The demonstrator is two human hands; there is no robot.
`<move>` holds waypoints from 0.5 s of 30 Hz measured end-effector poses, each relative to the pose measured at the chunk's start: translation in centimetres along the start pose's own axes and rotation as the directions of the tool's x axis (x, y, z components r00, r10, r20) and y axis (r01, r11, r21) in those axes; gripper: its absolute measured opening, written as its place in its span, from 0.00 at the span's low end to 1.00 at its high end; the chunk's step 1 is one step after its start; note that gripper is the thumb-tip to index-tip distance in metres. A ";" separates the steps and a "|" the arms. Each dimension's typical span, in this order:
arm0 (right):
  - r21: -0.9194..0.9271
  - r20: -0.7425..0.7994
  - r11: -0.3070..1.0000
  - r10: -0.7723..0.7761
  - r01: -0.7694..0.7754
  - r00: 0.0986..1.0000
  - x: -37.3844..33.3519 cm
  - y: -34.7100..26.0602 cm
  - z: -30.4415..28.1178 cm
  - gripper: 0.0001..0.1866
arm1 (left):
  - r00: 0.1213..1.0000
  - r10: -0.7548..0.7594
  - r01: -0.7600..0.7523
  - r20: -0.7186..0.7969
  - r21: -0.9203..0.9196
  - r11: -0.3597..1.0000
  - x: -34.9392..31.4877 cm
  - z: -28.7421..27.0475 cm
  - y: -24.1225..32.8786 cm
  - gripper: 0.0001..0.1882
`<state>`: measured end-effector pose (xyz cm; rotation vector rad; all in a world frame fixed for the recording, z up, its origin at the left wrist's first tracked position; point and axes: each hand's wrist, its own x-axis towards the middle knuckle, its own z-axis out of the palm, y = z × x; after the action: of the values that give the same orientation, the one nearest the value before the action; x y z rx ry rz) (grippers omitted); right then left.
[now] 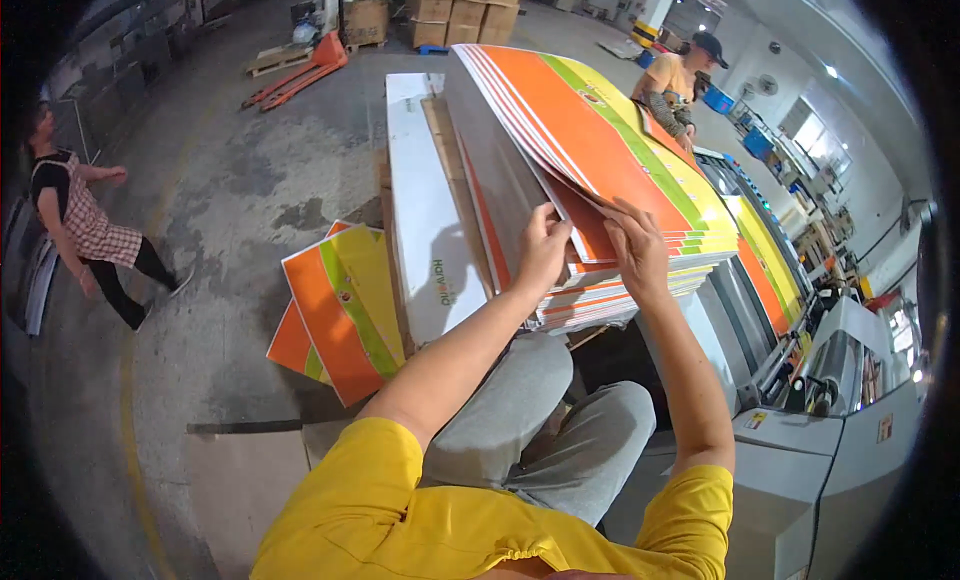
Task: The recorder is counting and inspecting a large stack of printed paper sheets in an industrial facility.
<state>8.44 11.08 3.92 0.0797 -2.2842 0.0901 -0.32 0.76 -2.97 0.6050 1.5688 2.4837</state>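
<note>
A tall stack of large printed sheets (575, 105), orange with green and yellow bands, stands in front of me. Several top sheets are lifted along the near left edge, opening a dark gap beneath them. My left hand (543, 250) is closed at that edge, thumb and fingers pinching beside the gap. My right hand (638, 248) grips the near corner of the lifted sheets, its fingers on top and its thumb toward the edge. What lies under the right palm is hidden.
White board (420, 230) leans along the stack's left side. Loose printed sheets (345, 300) lie on the floor. A machine (790, 450) carrying a printed sheet stands right. One person (665, 85) works behind the stack; another (85, 215) walks at left. An orange pallet jack (305, 70) stands farther back.
</note>
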 end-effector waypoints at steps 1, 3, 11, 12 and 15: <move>0.114 0.017 0.991 0.062 -0.064 0.998 0.5 -0.1 0.3 0.09 | 1.000 -0.011 0.011 0.014 0.026 1.000 -0.2 0.0 -0.2 0.19; 0.377 0.074 0.902 0.197 -0.210 0.978 1.2 1.0 0.8 0.10 | 0.998 -0.026 0.023 0.049 0.050 0.998 -0.8 0.0 0.9 0.22; 0.597 0.097 0.629 0.559 -0.498 0.823 3.9 0.0 -0.9 0.18 | 0.999 0.013 -0.020 0.044 0.152 0.988 -0.4 -0.8 0.2 0.27; 0.298 0.083 0.851 0.427 -0.432 0.900 3.1 -0.8 -1.2 0.17 | 0.999 0.015 -0.022 0.050 0.150 0.988 -0.4 -0.6 0.3 0.27; 0.257 0.078 0.963 0.064 -0.082 0.995 0.8 -0.3 0.5 0.14 | 0.981 -0.166 0.171 0.096 -0.044 0.984 -0.5 -0.8 1.5 0.29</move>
<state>7.55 10.73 4.18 0.1365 -2.3326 0.4321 -0.02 -0.70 -2.08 0.5462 1.4534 2.3297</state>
